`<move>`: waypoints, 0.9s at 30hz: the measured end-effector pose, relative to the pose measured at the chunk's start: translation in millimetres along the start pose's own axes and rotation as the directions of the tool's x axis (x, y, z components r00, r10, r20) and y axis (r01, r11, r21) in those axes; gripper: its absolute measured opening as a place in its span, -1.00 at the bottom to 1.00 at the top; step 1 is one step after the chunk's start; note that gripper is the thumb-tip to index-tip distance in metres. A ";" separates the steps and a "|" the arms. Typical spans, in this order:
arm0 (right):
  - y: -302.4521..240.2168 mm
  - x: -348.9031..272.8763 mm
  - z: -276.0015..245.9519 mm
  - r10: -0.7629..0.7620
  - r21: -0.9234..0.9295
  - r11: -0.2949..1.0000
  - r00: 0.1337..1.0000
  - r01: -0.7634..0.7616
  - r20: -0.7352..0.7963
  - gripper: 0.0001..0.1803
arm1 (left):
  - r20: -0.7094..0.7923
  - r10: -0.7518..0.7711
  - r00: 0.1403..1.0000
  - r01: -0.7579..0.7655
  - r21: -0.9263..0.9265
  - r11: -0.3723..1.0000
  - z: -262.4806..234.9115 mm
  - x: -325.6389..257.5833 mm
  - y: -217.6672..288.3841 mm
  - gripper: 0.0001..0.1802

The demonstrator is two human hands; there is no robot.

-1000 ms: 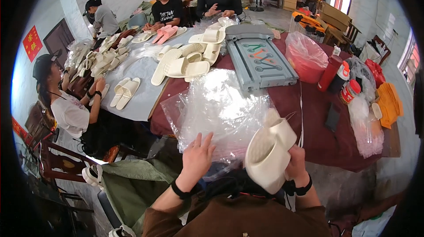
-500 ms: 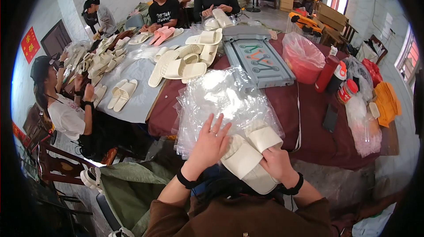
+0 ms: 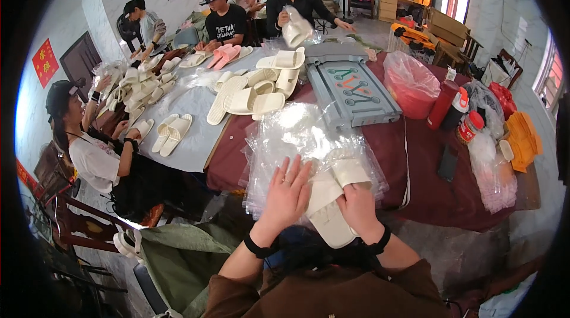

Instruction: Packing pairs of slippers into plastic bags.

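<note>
A pair of cream slide slippers [image 3: 333,226] lies at the near edge of the table, one overlapping the other, with their far ends over a stack of clear plastic bags [image 3: 279,146]. My right hand [image 3: 360,210] grips the pair from the right, its fingers tucked at the strap of the farther slipper. Flat on the bags, just left of the slippers, rests my left hand [image 3: 287,197], its fingers extended and a ring on one. Whether the slippers' far ends are inside a bag, I cannot tell.
Beyond the bags are a heap of cream slippers [image 3: 252,99] and a grey plastic panel [image 3: 354,94]. To the right stand a red bag-lined tub [image 3: 409,95], a red bottle [image 3: 442,104], a jar [image 3: 469,128] and a dark phone [image 3: 448,162]. Several co-workers sit or stand around the table's far and left sides.
My right hand and the slippers have moved away from me, farther over the bags. My left hand stays flat beside them. Across the table, a co-worker has lifted a bagged item.
</note>
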State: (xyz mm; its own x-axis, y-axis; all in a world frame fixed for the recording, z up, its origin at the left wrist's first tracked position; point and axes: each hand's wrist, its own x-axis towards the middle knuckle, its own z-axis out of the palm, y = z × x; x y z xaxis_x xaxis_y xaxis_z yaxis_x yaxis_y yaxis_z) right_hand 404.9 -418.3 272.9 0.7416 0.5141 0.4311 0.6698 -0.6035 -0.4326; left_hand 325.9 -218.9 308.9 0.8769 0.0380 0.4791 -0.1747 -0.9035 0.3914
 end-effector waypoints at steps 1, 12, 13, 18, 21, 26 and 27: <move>0.9 -2.6 1.2 -0.002 -0.002 1.000 1.000 0.002 0.006 -0.81 | -0.001 -0.006 1.000 0.006 -0.003 1.000 1.6 -0.3 -0.1 -0.45; 5.0 12.6 10.7 -0.017 -0.020 1.000 0.998 0.018 0.059 -0.84 | 0.138 0.198 0.970 -0.185 -0.103 0.977 8.4 0.8 21.7 -0.46; 5.4 16.6 17.7 -0.011 -0.051 0.999 0.993 0.017 0.113 -0.84 | 0.140 0.200 0.970 -0.187 -0.101 0.977 8.6 0.2 22.4 -0.46; 15.7 38.0 71.4 0.012 0.287 0.958 1.000 -0.005 -0.020 -0.72 | 0.167 0.205 0.964 -0.148 -0.298 0.943 4.8 0.7 22.7 -0.47; 23.4 50.4 112.3 -0.073 0.426 0.895 0.986 0.131 -0.149 -0.67 | 0.163 0.226 0.960 -0.152 -0.372 0.916 -1.7 2.8 19.6 -0.46; -14.2 93.9 49.7 0.107 0.198 0.969 0.974 -0.148 0.201 -0.73 | 0.159 0.258 0.953 -0.198 -0.317 0.927 -7.0 -6.0 15.0 -0.44; -10.1 97.7 54.9 0.105 0.200 0.969 0.974 -0.146 0.201 -0.73 | 0.166 0.263 0.951 -0.190 -0.359 0.914 -10.5 -7.1 19.7 -0.44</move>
State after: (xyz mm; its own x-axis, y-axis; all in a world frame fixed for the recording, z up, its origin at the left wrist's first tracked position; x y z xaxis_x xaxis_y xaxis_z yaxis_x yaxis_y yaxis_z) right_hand 472.6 -328.5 275.9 0.8003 0.5595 0.2156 0.5485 -0.5378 -0.6403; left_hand 311.5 -232.4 321.4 0.8618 -0.2721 0.4281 -0.4870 -0.6796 0.5485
